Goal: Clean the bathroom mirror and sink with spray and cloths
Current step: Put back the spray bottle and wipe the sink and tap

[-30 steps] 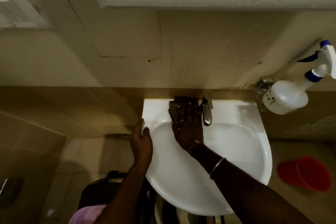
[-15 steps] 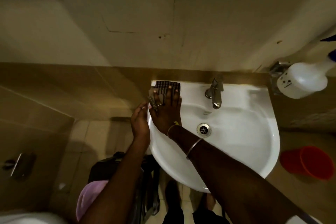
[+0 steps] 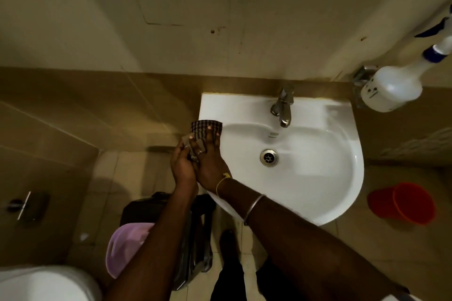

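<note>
A dark brown-and-white checked cloth point(image 3: 206, 127) lies draped over the left rim of the white ceramic wall-hung sink point(image 3: 325, 178), at about nine o'clock of the bowl. The right hand point(image 3: 210, 165) lies flat on top of it, fingers straight and spread, pointing to twelve o'clock and pressing the fabric against the rim; the fingertips point(image 3: 209, 127) stop just short of the cloth's far edge. The left hand point(image 3: 182, 165) sits right beside it at its nine o'clock, outside the bowl, the two hands touching along their sides. Its fingers reach up to the cloth's lower left corner, which hangs off the rim, but whether they pinch that corner or only lie against it cannot be told.

A chrome tap point(image 3: 282, 107) stands at twelve o'clock of the bowl, well apart from the cloth, and the round metal drain point(image 3: 269, 157) shows in the middle of the bowl, at three o'clock of the right hand.

A white plastic spray bottle with a blue collar point(image 3: 391, 89) rests tilted in a metal wall holder point(image 3: 362, 76) at two o'clock of the sink. A red plastic bucket point(image 3: 404, 204) stands on the floor at four o'clock. A lilac plastic tub point(image 3: 124, 247) sits on the floor at seven o'clock, under the left forearm.
</note>
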Available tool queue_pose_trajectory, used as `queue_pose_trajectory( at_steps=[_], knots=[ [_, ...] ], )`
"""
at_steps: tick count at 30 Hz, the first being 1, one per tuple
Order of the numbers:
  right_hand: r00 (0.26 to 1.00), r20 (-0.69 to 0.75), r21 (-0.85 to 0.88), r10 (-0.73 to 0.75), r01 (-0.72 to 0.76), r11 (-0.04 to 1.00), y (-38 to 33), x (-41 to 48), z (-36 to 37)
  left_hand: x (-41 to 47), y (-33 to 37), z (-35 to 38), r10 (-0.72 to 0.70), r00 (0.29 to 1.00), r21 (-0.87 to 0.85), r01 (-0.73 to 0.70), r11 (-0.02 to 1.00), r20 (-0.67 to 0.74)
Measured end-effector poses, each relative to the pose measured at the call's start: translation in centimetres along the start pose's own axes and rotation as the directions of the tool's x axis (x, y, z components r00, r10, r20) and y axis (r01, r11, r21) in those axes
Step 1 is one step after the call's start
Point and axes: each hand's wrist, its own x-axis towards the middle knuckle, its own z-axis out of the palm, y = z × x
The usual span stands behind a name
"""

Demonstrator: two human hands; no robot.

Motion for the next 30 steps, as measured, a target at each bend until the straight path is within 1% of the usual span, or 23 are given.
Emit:
queue_pose_trajectory(
  at_steps=[2,3,8,13,16,21,27,28,30],
  knots=[
    [1.000,0.009,0.075,0.022,-0.022,0.997,-0.2,-1.4,0.5,-1.1,-0.3,-0.6,0.011,1.000,0.034,-0.010,0.999,-0.005],
    [1.000,0.017,0.085,0.016,-0.018,0.996,-0.3,-2.0,0.7,-1.5,-0.5,-0.9,0.024,1.000,0.054,-0.024,0.998,-0.009],
    [0.994,0.106,0.083,-0.033,0.024,0.996,0.4,-4.8,0.6,-3.9,-2.4,-2.4,0.041,0.997,0.103,-0.034,0.994,-0.066],
    [0.983,0.151,0.049,-0.101,0.094,0.994,1.5,-7.3,0.6,-6.3,-4.8,-3.4,0.045,0.993,0.117,-0.032,0.993,-0.110],
    [0.981,0.142,0.063,-0.130,0.122,0.991,2.0,-8.9,0.2,-7.7,-5.5,-3.6,0.038,0.991,0.107,-0.024,0.994,-0.132],
    [0.977,0.140,0.050,-0.158,0.153,0.987,3.1,-10.6,0.2,-9.7,-6.1,-3.0,0.093,0.985,0.092,-0.080,0.992,-0.142],
    [0.967,0.107,0.009,-0.231,0.231,0.973,4.4,-13.3,-0.4,-11.4,-7.2,-3.3,0.074,0.987,0.047,-0.068,0.997,-0.142],
    [0.963,0.110,-0.007,-0.246,0.248,0.969,4.7,-13.8,-0.6,-11.6,-7.4,-3.5,0.056,0.988,0.048,-0.049,0.998,-0.143],
    [0.950,0.123,-0.044,-0.288,0.295,0.954,5.7,-15.2,-1.1,-11.8,-8.2,-4.2,0.065,0.988,0.095,-0.052,0.994,-0.138]
  ],
)
